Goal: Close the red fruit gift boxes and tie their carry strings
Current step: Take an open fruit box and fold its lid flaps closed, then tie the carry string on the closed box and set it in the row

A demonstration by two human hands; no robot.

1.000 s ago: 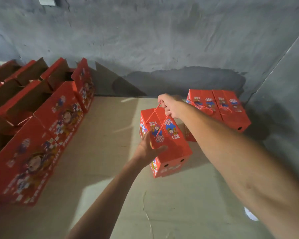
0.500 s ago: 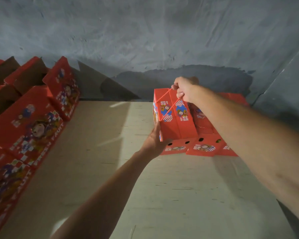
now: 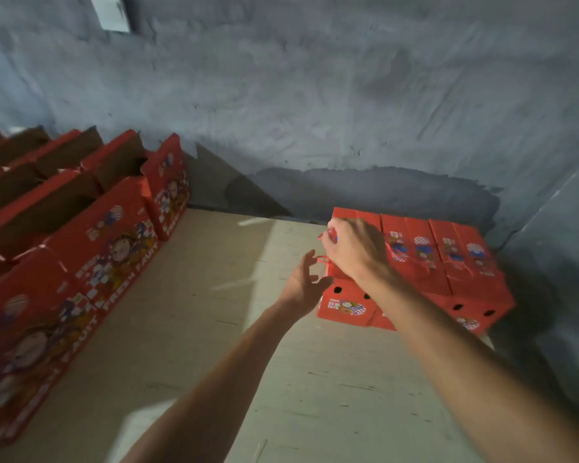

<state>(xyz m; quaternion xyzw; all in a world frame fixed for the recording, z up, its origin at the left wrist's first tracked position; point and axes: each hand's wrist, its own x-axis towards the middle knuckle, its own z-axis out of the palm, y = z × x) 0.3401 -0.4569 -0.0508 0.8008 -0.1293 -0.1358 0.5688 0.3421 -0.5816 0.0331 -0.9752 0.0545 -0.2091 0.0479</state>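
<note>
Three closed red fruit gift boxes stand side by side at the far right by the wall. The leftmost closed box [image 3: 346,304] rests on the board beside its two neighbours [image 3: 448,262]. My right hand [image 3: 355,248] hovers over its top, fingers curled at the red carry string [image 3: 325,260], which lies slack. My left hand [image 3: 303,284] is just left of the box, fingers spread, holding nothing. A row of open red boxes [image 3: 91,248] with raised flaps lines the left side.
A pale wooden board [image 3: 214,329] forms the work surface. A rough grey wall [image 3: 315,111] runs behind it, and another grey wall [image 3: 555,262] closes the right side. A white plate [image 3: 112,11] is fixed high on the wall.
The box I carried by its string now stands on the board beside the other two. My left hand has come off its side and opened. My right hand has loosened on the string.
</note>
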